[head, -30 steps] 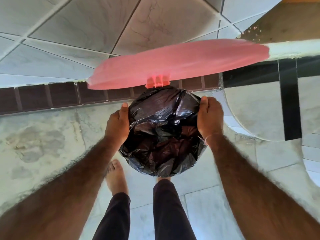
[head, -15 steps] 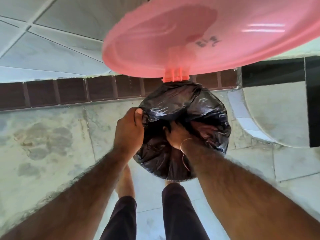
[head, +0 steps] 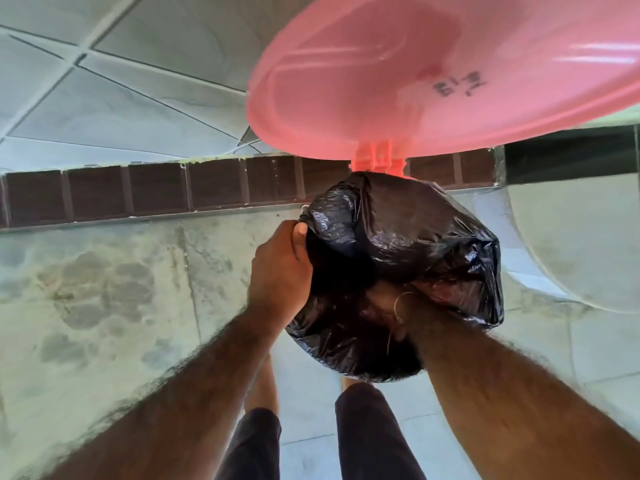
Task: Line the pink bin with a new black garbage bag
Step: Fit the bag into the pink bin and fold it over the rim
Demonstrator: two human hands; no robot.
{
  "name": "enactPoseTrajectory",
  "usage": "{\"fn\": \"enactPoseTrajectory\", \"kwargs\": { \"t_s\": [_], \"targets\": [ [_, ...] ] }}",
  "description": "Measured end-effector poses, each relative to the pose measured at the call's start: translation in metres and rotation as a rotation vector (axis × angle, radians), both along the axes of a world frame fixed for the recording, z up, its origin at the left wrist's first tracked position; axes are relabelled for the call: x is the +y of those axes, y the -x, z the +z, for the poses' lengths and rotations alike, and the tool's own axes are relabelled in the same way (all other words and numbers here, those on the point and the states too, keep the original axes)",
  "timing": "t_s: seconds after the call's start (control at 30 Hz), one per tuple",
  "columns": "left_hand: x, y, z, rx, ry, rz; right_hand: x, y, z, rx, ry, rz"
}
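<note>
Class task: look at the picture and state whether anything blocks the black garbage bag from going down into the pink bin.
Nothing visible: the pink hinged lid is raised clear and the crinkled black plastic garbage bag already covers the opening.

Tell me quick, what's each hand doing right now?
Left hand: grips the crinkled black plastic garbage bag at the bin's rim.
Right hand: reaches down inside the bag; whether it grips cannot be told.

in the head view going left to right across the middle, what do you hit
stained grey floor → left hand gripping the bag's edge → crinkled black plastic garbage bag, with the right wrist reaching inside it → pale curved fixture at the right edge
</note>
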State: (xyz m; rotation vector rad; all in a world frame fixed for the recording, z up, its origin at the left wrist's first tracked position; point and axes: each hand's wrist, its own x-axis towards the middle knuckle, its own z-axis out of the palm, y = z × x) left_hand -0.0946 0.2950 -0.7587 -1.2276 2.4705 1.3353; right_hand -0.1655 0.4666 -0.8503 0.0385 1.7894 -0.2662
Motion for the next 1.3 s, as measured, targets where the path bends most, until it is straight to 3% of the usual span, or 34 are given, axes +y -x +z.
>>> {"fn": "enactPoseTrajectory", "kwargs": {
  "t_s": [0.1,0.13,0.27,0.33,0.47,0.6,0.8,0.9,1.0,1.03,1.13,1.2,1.3],
  "targets": [
    [0.002,0.001,0.003,-0.02,-0.003,-0.014,0.0,0.005,0.012,0.088,-0.104,0.187],
    [0.002,0.002,0.004,-0.021,-0.003,-0.011,-0.001,0.005,0.014,0.218,-0.103,0.312],
    [0.004,0.002,0.003,-0.006,0.036,-0.01,-0.014,-0.026,0.018,0.648,-0.004,0.341],
    [0.003,0.0,0.0,0.006,0.049,-0.011,-0.018,-0.033,0.001,0.618,0.086,0.325],
    [0.001,-0.001,-0.004,0.019,0.05,-0.03,-0.004,0.0,-0.043,0.354,-0.084,0.206],
    [-0.002,-0.003,-0.008,0.057,0.08,-0.037,-0.002,0.027,-0.015,0.217,-0.075,0.062],
    [0.001,0.001,0.005,-0.01,0.031,-0.049,0.017,0.02,0.067,0.298,0.153,-0.223],
    [-0.001,0.002,0.007,-0.035,0.007,-0.054,0.008,0.053,0.132,0.566,0.342,-0.209],
    [-0.002,0.002,0.007,-0.069,-0.01,-0.058,0.002,0.1,0.163,0.842,0.425,-0.449],
    [-0.003,0.002,0.007,-0.079,-0.015,-0.058,0.003,0.113,0.162,0.896,0.415,-0.44],
    [-0.003,0.004,0.009,-0.084,-0.062,-0.044,0.003,0.128,0.152,0.787,0.337,-0.192],
    [-0.005,0.006,0.01,-0.08,-0.086,-0.036,0.005,0.123,0.144,0.687,0.325,-0.15],
    [-0.007,0.008,0.01,-0.084,-0.087,-0.053,0.008,0.116,0.134,0.684,0.286,-0.153]
  ]
}}
